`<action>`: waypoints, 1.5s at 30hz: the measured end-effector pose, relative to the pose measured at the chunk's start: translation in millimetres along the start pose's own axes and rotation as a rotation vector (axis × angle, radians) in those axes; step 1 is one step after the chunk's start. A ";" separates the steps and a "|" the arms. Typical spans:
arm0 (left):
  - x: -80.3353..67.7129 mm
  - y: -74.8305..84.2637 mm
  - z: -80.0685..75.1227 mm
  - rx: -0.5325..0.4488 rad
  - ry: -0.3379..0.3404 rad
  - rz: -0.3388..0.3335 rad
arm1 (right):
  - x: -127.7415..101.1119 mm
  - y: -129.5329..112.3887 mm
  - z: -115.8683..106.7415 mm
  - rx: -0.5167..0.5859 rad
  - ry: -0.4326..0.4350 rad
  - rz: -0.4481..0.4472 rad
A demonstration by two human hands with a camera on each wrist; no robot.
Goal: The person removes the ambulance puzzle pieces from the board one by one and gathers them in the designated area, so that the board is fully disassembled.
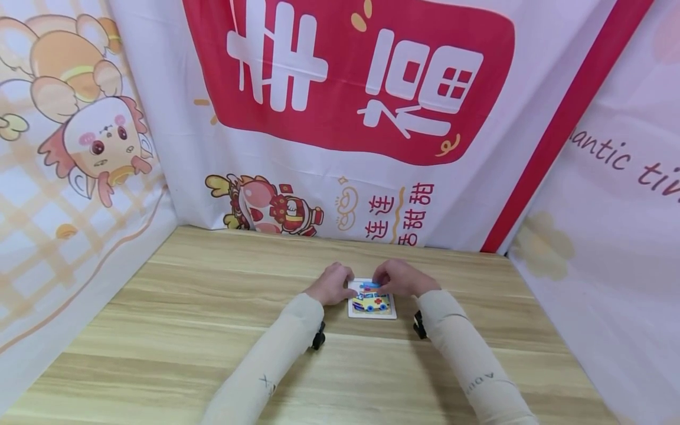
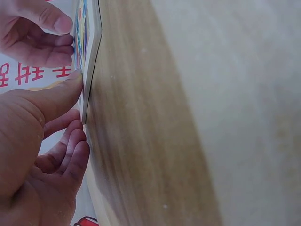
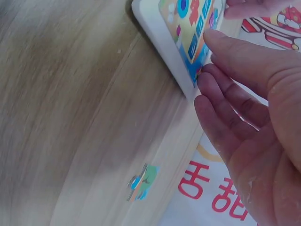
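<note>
- Wooden bench [image 1: 186,319], pale grain, carries a small white-framed puzzle board [image 1: 372,303] printed with a cartoon vehicle; the board lies flat near the middle of the bench, toward its far edge.
- Left hand [image 1: 332,284] rests at the board's left edge; the left wrist view shows its thumb [image 2: 56,96] pressed against the rim, the other fingers loosely curled beside it and holding nothing.
- Right hand [image 1: 398,277] lies over the board's far right part, fingertips [image 3: 214,40] touching the printed face near a blue piece [image 1: 369,285]; whether that piece is pinched cannot be told.
- Both hands sit close together, one at each side of the board.
- Printed cloth backdrop [image 1: 345,118], red and white, stands behind the bench's far edge.
- Small colourful sticker [image 3: 142,181] lies on the bench near that edge.
</note>
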State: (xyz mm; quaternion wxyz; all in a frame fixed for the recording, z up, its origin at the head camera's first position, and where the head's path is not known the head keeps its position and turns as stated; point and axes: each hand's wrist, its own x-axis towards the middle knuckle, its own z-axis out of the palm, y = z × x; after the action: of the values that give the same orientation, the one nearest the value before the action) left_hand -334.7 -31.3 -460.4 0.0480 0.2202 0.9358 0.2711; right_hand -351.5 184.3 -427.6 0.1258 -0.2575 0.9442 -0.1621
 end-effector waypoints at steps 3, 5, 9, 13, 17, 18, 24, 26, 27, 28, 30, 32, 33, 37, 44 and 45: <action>0.6 0.3 -0.4 0.005 0.001 0.003 | 2.2 -4.3 -0.4 -0.007 -0.005 -0.002; 1.0 0.3 -0.4 0.014 -0.002 0.004 | 3.3 -6.0 -1.0 0.000 -0.009 -0.006; 2.0 0.4 -0.6 0.034 -0.008 0.009 | 5.7 -5.4 -0.7 0.002 -0.014 0.000; 3.3 1.0 0.8 0.050 -0.006 0.045 | 6.8 -3.9 -0.3 -0.007 -0.020 0.027; 5.5 3.2 5.2 0.060 0.004 0.081 | 6.9 -3.6 1.1 -0.012 -0.014 0.037; 6.1 4.1 6.3 0.060 0.009 0.087 | 6.8 -3.8 1.4 -0.010 -0.010 0.034; 8.8 7.7 12.8 0.047 0.022 0.103 | 6.3 -4.9 4.8 0.006 0.012 -0.018; 9.6 7.6 13.8 0.046 0.023 0.100 | 6.4 -5.0 5.4 0.003 0.019 -0.028; 9.8 7.5 13.9 0.049 0.024 0.096 | 6.6 -5.0 5.6 0.000 0.022 -0.030; 10.0 7.5 13.7 0.048 0.025 0.092 | 6.8 -5.1 5.3 0.000 0.027 -0.031; 10.3 7.9 13.3 0.050 0.026 0.089 | 7.3 -5.4 4.9 -0.002 0.029 -0.028; 10.4 8.8 12.6 0.057 0.026 0.091 | 8.0 -5.8 4.1 -0.006 0.027 -0.018; 10.3 9.6 12.3 0.061 0.026 0.091 | 8.3 -6.1 3.8 -0.007 0.024 -0.012; 9.9 13.0 11.1 0.081 0.018 0.094 | 9.8 -6.2 3.0 -0.014 0.009 0.020; 10.7 14.4 12.1 0.090 0.008 0.078 | 11.0 -3.2 4.7 -0.048 -0.009 0.051; 10.9 14.2 12.3 0.090 0.009 0.076 | 10.9 -3.0 5.0 -0.051 -0.006 0.048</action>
State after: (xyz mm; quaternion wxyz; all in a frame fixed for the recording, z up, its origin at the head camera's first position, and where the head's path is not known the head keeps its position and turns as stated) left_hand -336.4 -9.8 -462.9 0.0237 0.2566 0.9382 0.2312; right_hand -357.7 174.9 -432.7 0.1259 -0.2385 0.9536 -0.1340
